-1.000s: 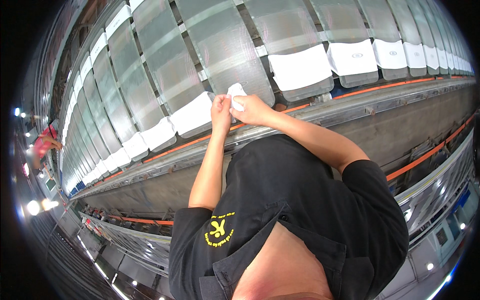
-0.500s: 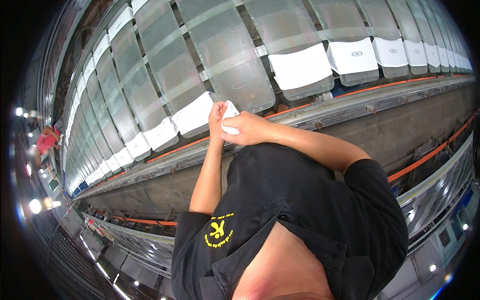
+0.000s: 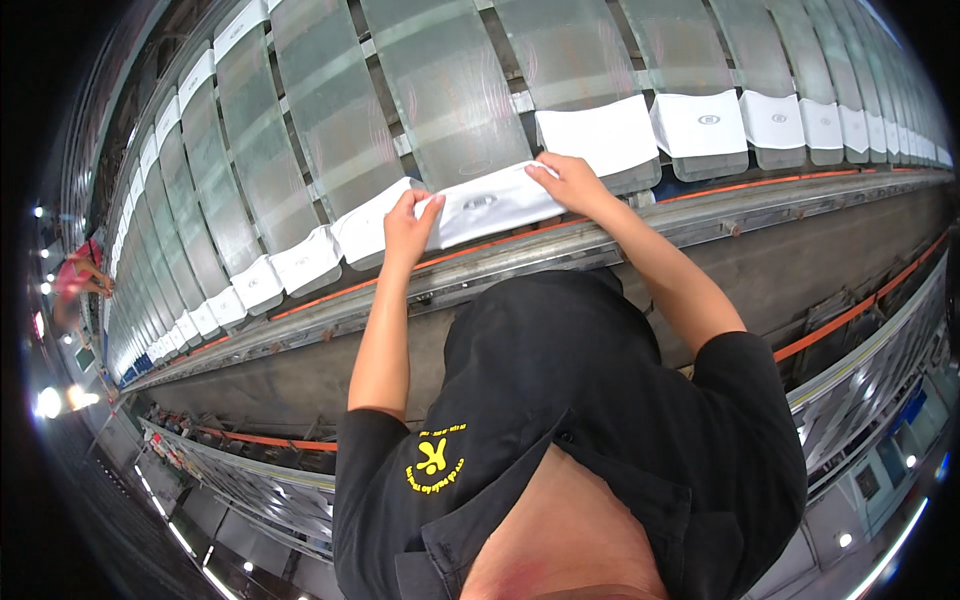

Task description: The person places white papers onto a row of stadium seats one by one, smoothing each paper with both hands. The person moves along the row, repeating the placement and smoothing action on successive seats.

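Observation:
A white cloth piece point(image 3: 510, 204) with a small grey oval print is stretched between my hands at the near end of a long, translucent grey panel point(image 3: 450, 110). My left hand point(image 3: 408, 228) pinches the cloth's left end between thumb and fingers. At the opposite end, my right hand point(image 3: 572, 186) grips the upper right corner. The cloth spans the panel's near end; whether it is fitted around it or only lies over it I cannot tell. Another white cloth point(image 3: 605, 135) covers the near end of the panel to the right, and one more point(image 3: 370, 222) sits just left of my left hand.
Long grey panels stand in a row to both sides, many with white cloth on their near ends. A metal rail point(image 3: 690, 212) with an orange strip runs along their front. Behind me is a second rack point(image 3: 270, 490). A person in red point(image 3: 82, 275) is at the far left.
The white cloth was bunched between my hands, held close together. Now my hands have moved apart, the right one to the right, and the cloth is spread across the panel's near end, its print showing.

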`<state>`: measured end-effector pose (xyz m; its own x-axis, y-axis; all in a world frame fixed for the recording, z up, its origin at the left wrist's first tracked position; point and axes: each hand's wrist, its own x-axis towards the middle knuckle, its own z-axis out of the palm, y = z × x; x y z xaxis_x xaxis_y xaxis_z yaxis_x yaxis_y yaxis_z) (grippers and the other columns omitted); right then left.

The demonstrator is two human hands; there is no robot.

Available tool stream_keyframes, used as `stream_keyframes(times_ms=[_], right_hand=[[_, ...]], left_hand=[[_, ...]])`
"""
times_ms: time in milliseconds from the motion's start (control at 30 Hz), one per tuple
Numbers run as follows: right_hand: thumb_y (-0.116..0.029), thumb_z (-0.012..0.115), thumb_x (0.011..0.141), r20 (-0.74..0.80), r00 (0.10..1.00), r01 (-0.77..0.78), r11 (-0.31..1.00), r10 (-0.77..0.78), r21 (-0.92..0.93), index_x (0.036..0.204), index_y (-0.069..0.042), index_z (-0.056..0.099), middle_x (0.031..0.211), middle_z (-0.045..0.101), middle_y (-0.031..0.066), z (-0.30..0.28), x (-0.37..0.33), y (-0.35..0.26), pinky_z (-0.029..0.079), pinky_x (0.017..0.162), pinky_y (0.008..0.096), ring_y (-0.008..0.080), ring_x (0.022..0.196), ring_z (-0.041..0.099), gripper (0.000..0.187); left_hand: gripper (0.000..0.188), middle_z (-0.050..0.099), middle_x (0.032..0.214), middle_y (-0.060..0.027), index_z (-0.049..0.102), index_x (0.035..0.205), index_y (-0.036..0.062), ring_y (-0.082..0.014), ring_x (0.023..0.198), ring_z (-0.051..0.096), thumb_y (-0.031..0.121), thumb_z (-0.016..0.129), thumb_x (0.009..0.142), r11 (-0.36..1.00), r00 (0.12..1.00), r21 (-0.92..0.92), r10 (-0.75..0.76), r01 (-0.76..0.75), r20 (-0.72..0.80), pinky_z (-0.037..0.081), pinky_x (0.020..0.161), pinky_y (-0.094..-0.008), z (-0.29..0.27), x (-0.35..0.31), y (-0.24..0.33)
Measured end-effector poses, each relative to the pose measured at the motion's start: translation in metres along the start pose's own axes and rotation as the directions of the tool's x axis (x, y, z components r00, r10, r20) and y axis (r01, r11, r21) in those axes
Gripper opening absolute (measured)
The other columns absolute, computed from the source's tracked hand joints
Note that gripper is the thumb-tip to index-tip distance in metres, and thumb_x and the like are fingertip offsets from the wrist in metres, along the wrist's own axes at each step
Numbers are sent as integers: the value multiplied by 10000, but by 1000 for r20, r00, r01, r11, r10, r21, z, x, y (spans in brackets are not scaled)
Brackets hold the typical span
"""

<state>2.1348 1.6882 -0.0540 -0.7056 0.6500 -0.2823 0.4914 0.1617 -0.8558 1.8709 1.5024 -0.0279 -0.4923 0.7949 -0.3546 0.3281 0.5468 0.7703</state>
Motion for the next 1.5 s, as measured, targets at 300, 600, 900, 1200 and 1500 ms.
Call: stream_keyframes(times_ms=[300, 600, 900, 1200, 1500], right_hand=[[-206, 683, 918, -315, 935, 73, 956, -166, -286, 1176, -16, 662, 1100, 654, 205, 12, 4, -29, 503, 951, 476, 392, 1094, 606, 322], [-631, 450, 1001, -24, 899, -432, 895, 437, 115, 1416, 131, 419, 1206, 613, 417, 80, 2, 37, 471, 1021, 524, 524, 1184, 597, 869], [-486, 604, 988, 74, 969, -245, 950, 235, 192, 1112, -4, 698, 917, 734, 189, -36, -86, 8, 555, 699, 422, 294, 751, 711, 506], [-361, 594, 1024, -226, 946, -159, 943, 230, 293, 1023, -25, 678, 832, 717, 84, -171, -70, 85, 551, 690, 376, 194, 689, 669, 347], [-245, 631, 1001, -99, 968, -177, 909, 230, 376, 1329, -4, 587, 890, 700, 70, -228, -56, 112, 528, 622, 287, 129, 656, 642, 409]], left_hand=[[315, 678, 1025, -180, 675, 1100, 33, -391, 955, 638, 290, 708, 920, 922, 960, 359, 218, -142, -178, 508, 846, -462, -11, 18, 15], [761, 648, 929, -202, 351, 1418, -12, -261, 507, 665, 614, 503, 1012, 820, 858, -258, -466, 510, 217, 493, 368, -313, 53, -4, -60], [631, 691, 878, -232, 562, 1236, -126, -272, 432, 651, 449, 643, 988, 945, 937, 43, -328, 326, 117, 477, 340, -324, 6, -43, 19], [331, 697, 871, -66, 665, 1165, 4, -109, 667, 630, 300, 627, 1021, 977, 998, -206, 55, -44, 44, 511, 505, -252, 115, 32, 54], [472, 705, 891, -88, 646, 1251, -10, -150, 636, 666, 353, 706, 954, 973, 981, -165, -176, 161, -79, 533, 594, -306, 204, 33, 157]])
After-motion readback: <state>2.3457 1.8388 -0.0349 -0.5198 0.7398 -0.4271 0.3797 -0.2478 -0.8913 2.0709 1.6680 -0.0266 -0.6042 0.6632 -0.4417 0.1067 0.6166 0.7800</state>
